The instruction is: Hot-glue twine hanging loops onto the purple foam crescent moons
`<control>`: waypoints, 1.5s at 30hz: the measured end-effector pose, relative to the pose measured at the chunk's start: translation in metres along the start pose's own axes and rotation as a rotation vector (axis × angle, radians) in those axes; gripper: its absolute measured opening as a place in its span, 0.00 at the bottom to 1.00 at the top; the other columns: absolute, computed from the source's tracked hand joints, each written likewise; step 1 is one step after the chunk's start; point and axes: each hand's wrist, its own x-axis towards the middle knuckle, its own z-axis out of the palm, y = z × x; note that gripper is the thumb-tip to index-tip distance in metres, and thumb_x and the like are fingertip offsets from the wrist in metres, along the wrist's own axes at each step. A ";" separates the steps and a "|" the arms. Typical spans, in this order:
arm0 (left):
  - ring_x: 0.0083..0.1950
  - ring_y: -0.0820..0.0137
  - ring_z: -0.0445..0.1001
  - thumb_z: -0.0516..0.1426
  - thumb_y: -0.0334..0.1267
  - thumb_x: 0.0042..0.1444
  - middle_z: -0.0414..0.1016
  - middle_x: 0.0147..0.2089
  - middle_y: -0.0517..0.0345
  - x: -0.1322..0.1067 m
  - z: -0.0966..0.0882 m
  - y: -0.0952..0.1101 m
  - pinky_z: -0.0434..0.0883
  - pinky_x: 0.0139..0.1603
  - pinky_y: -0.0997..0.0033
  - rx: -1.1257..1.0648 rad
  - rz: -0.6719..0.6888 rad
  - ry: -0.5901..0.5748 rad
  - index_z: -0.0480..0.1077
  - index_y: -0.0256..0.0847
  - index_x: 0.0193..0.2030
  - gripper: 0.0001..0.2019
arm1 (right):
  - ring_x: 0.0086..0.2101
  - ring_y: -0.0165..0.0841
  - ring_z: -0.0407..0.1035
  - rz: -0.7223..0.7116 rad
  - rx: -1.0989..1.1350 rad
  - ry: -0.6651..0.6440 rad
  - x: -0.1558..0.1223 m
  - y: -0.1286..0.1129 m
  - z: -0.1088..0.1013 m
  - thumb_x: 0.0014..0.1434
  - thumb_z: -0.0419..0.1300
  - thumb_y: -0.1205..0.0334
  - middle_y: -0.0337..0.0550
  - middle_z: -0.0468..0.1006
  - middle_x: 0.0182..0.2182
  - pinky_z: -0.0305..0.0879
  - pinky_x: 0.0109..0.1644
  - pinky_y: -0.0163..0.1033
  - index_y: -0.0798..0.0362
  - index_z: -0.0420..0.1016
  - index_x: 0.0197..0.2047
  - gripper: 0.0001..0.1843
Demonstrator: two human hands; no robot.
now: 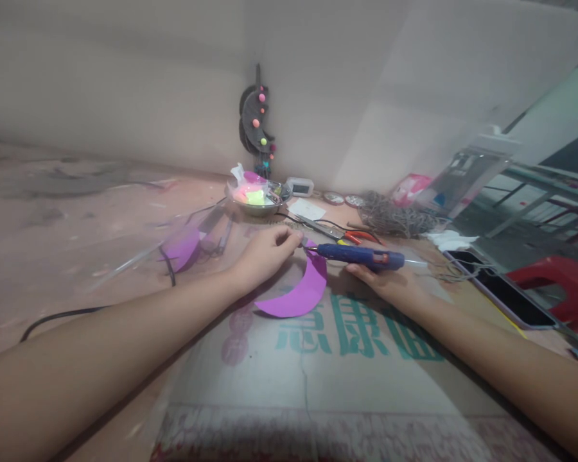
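- The purple crescent lies at the centre of the clock, twelve pointing away from the person; it rests on printed cardboard, its horn ends towards twelve and eight.
- The left hand, between ten and eleven o'clock, has thumb and forefinger narrowed in a pinch beside the crescent's upper horn; I cannot tell how much of the small dark piece there lies between the fingertips.
- The right hand, near three, is wrapped from below around a blue glue gun; its nozzle points to nine and crosses the upper horn, hiding a little of it, while the body hides some of the fingers.
- At eleven, a metal bowl full of bright bits; beyond it, a dark moon ornament hangs against the wall.
- At twelve, a small white device; between one and two, red-handled pliers just beyond the gun, then a heap of grey yarn and a pink package.
- At two, a clear container; at three, a phone, with a red stool past it.
- At ten, another purple piece; a black cord runs out at nine, passing behind the left forearm.
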 end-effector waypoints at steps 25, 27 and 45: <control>0.32 0.71 0.64 0.50 0.47 0.61 0.64 0.26 0.63 0.000 0.000 0.001 0.58 0.33 0.73 -0.001 -0.011 -0.015 0.65 0.39 0.27 0.16 | 0.42 0.47 0.75 0.008 0.054 -0.007 0.000 -0.005 -0.001 0.46 0.64 0.51 0.44 0.80 0.34 0.73 0.44 0.47 0.45 0.74 0.37 0.14; 0.31 0.71 0.64 0.50 0.47 0.61 0.64 0.26 0.63 0.000 0.000 0.002 0.58 0.33 0.73 -0.006 -0.010 -0.015 0.65 0.39 0.26 0.16 | 0.42 0.46 0.75 0.003 0.051 -0.016 0.000 -0.005 -0.001 0.47 0.64 0.51 0.44 0.80 0.34 0.73 0.44 0.47 0.45 0.74 0.37 0.14; 0.32 0.72 0.64 0.50 0.48 0.61 0.65 0.27 0.62 0.001 0.000 0.001 0.58 0.34 0.73 0.018 -0.008 -0.021 0.65 0.39 0.28 0.17 | 0.33 0.42 0.76 -0.047 -0.015 0.082 0.001 -0.001 0.002 0.48 0.63 0.50 0.42 0.80 0.30 0.74 0.38 0.45 0.48 0.74 0.33 0.12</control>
